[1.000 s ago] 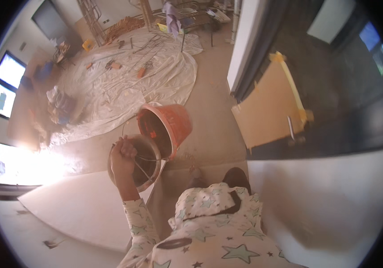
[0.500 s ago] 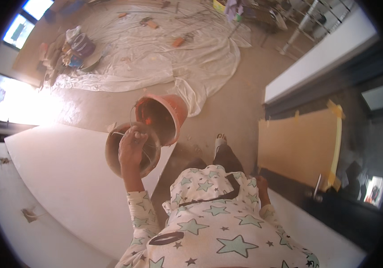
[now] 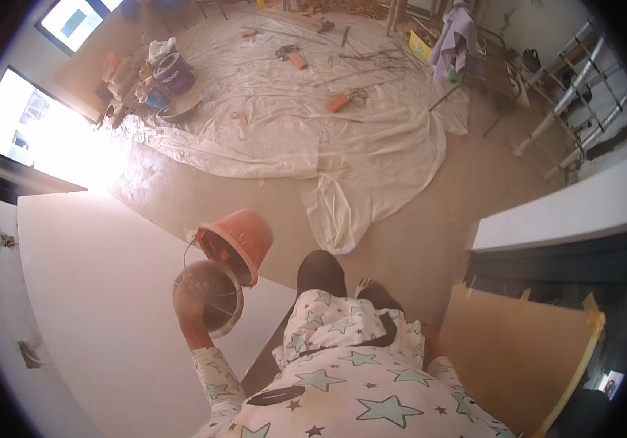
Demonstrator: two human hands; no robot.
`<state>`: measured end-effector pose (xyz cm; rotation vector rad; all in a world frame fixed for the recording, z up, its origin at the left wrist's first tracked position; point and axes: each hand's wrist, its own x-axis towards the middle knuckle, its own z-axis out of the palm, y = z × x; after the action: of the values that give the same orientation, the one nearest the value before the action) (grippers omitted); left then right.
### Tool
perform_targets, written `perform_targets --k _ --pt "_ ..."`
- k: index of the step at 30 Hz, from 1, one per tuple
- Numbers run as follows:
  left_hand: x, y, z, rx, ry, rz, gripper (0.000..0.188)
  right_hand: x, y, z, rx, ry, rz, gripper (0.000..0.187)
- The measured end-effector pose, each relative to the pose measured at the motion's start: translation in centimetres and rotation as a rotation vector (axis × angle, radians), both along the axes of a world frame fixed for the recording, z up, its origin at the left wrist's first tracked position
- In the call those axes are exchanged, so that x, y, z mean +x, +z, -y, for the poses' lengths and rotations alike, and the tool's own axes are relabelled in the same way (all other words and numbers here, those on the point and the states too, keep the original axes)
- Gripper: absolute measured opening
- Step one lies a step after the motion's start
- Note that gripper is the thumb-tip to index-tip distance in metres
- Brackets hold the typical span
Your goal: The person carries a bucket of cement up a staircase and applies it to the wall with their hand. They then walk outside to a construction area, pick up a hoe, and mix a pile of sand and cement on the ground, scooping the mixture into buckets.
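Observation:
My left hand [image 3: 192, 290], somewhat blurred, is closed round the wire handles of two buckets. One is a red-orange bucket [image 3: 249, 237], tilted on its side with its dark mouth toward me. The other, a grey-brown bucket [image 3: 231, 315], hangs under and beside the hand with its opening facing up. Both swing to the left of my body, above a large white board. Low by my right hip is my right hand [image 3: 430, 337], mostly covered by the star-patterned top; its fingers are hidden.
A crumpled plastic sheet [image 3: 269, 146] covers the floor ahead, with orange tools [image 3: 338, 102] and rods on it. A purple pail [image 3: 173, 73] stands far left. The white board [image 3: 109, 292] leans along the left wall. Scaffolding [image 3: 569, 95] and a cardboard-covered panel [image 3: 518, 343] are right.
The view has swung up, showing more of the floor ahead. One of my legs has come forward. The buckets, still in my left hand, have shifted slightly left in the picture.

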<state>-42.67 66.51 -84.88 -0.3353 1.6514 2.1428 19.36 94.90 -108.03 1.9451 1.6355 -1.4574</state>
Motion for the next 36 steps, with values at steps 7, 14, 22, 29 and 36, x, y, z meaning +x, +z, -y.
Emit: perform_targets --k 7,14,22,29,36 --pt "-7.7 -4.8 -1.9 0.228 0.163 0.346 0.019 -10.8 7.1 -17.2 0.014 -0.303 -0.349 0.019" --pt "-13.2 -12.1 0.0 0.282 0.213 0.618 0.015 -17.6 4.3 -20.0 0.071 -0.063 0.041 0.023" --pt "-17.6 -8.4 2.6 0.092 0.351 0.589 0.014 -37.3 6.0 -14.9 0.064 0.466 -0.119 0.021" --pt "-22.2 -6.9 3.3 0.055 0.434 0.558 0.017 -50.1 5.8 -18.6 0.064 0.568 -0.109 0.024" --pt "-26.8 -7.5 -0.9 -0.006 0.647 0.520 0.019 -61.0 1.9 -27.4 0.288 0.929 -0.067 0.020"
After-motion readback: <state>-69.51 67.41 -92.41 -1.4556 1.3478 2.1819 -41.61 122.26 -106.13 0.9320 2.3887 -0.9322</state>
